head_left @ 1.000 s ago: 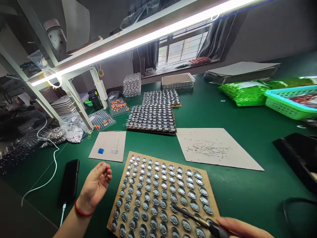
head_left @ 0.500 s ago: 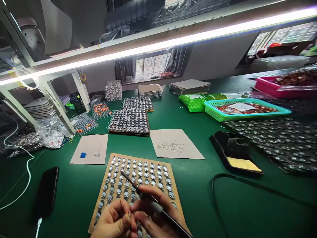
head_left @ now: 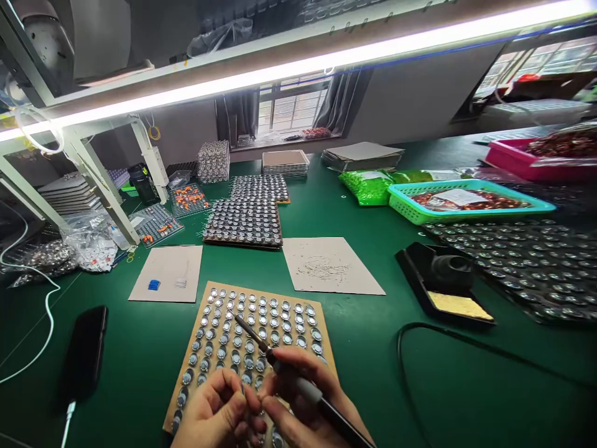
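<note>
Soldering iron point(head_left: 298, 389) gripped in the right hand point(head_left: 303, 407), fingers wrapped round the dark handle, tip slanting up and left over the cardboard board point(head_left: 326, 348) at the near middle of the green surface point(head_left: 373, 323). Left hand point(head_left: 217, 417) just beside it, fingertips pinched on something too small to make out, pressed up against the right fingers. Rows of small round metal parts point(head_left: 261, 323) filling the board; impossible to tell from here which are finished, so progress on this board uncertain. Further back, two full boards of the same parts point(head_left: 245, 221), apparently done or waiting.

To the far right, a turquoise basket point(head_left: 410, 211) holding reddish pieces under a paper label, and a pink tray point(head_left: 504, 162) with similar contents. Iron stand point(head_left: 438, 280) with yellow sponge to the right. Phone point(head_left: 84, 351) on its cable at near left.
</note>
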Motion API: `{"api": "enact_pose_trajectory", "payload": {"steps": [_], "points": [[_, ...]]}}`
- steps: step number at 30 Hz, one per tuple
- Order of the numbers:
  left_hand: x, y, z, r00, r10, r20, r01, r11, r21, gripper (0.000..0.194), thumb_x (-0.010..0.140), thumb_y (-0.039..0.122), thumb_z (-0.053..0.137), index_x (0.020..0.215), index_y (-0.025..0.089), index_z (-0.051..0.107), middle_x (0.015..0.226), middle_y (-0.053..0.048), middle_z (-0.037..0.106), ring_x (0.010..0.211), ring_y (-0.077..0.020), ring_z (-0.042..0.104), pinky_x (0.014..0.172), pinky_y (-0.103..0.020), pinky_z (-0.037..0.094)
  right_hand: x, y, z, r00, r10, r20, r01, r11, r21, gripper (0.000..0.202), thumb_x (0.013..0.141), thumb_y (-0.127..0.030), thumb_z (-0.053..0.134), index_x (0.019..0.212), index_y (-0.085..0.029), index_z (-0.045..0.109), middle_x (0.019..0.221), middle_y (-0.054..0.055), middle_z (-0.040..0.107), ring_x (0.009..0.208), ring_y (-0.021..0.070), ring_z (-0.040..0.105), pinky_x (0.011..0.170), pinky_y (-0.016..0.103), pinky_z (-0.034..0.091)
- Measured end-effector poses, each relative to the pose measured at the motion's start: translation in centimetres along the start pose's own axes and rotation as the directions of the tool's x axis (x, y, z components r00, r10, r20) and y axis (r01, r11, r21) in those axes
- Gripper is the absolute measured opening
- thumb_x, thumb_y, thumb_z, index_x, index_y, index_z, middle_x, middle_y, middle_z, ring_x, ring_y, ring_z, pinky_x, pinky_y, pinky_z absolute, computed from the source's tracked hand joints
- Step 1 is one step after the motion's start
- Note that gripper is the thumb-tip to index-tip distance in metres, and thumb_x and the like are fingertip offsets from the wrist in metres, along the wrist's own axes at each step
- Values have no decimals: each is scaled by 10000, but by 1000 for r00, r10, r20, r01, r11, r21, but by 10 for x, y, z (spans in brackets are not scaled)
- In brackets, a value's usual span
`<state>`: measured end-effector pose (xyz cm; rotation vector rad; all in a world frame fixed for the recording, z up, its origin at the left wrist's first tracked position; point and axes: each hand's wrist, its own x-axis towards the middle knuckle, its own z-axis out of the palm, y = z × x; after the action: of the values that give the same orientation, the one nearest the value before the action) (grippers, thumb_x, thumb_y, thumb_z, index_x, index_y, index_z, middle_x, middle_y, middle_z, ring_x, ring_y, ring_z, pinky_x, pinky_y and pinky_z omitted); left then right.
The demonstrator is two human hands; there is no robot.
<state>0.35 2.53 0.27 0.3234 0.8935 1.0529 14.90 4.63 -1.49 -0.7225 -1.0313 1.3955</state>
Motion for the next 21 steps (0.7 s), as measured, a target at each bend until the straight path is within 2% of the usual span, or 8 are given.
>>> {"api": "enact_pose_trajectory", "payload": {"steps": [2, 7, 9, 11, 15, 21], "points": [[0, -2, 0, 1000, 6, -19, -6, 1000, 2, 367, 678, 328, 907, 770, 164, 592, 732, 7, 662, 670, -117, 666, 608, -194, 452, 0, 2, -2, 1000, 9, -4, -9, 1000, -16, 338, 898, -432, 710, 1201, -359, 582, 850, -18, 645, 711, 133, 674, 650, 227, 571], [-1, -6, 4, 998, 16, -57, -16, 1000, 3, 380, 663, 331, 915, 749, 161, 587, 688, 10, 653, 625, -109, 642, 626, -209, 448, 3, 2, -3, 985, -172, 7, 171, 968, -183, 258, 924, -357, 686, 1175, -366, 624, 922, -4, 626, 788, 137, 679, 754, 240, 573], [0, -6, 5, 997, 34, -68, -34, 999, 2, 403, 646, 342, 925, 739, 159, 579, 694, 14, 655, 607, -93, 630, 628, -205, 443, 2, 2, -3, 978, -207, 14, 206, 955, -214, 265, 929, -345, 678, 1187, -371, 619, 923, -4, 632, 804, 142, 676, 786, 255, 569], [0, -6, 7, 995, 67, -78, -67, 998, -3, 428, 621, 346, 939, 740, 164, 570, 698, 28, 648, 597, -79, 618, 615, -194, 432, 1, 5, -3, 982, -187, 30, 189, 957, -220, 295, 936, -381, 664, 1222, -378, 592, 906, -2, 657, 826, 155, 689, 806, 271, 564], [1, -6, 7, 987, 127, -96, -130, 991, -17, 466, 591, 309, 957, 739, 182, 534, 672, 54, 620, 598, -67, 590, 597, -183, 411, -3, 14, -5, 997, -68, 40, 75, 977, -200, 358, 924, -486, 650, 1252, -383, 549, 959, 14, 686, 854, 177, 725, 863, 312, 551], [0, -9, 3, 985, 135, -109, -139, 990, -22, 486, 574, 308, 965, 734, 181, 524, 651, 46, 634, 577, -60, 565, 581, -175, 400, -4, 17, -1, 999, -15, 29, 20, 983, -185, 377, 904, -550, 635, 1218, -354, 566, 1008, 23, 619, 657, 118, 650, 819, 327, 568]]}}
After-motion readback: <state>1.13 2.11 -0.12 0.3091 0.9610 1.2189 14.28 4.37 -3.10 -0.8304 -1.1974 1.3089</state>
